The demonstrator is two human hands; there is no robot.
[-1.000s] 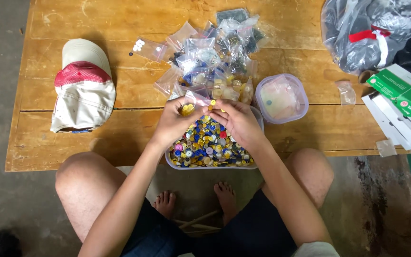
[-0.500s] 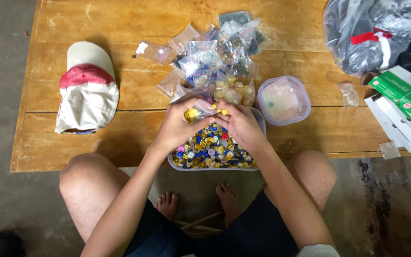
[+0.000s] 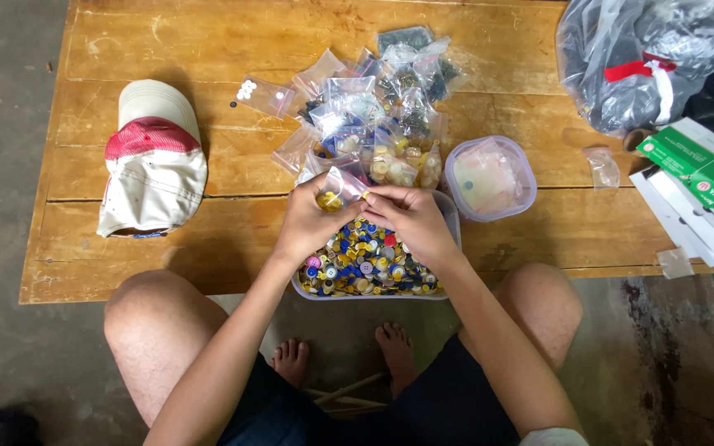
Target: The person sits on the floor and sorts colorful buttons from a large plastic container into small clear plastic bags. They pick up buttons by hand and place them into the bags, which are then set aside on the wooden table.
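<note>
Just above the tub of mixed buttons (image 3: 367, 263), the left hand (image 3: 311, 221) and right hand (image 3: 411, 221) pinch a small clear bag (image 3: 342, 185) holding yellow buttons: light, limp and slippery, probably best gripped at its mouth edges.
</note>
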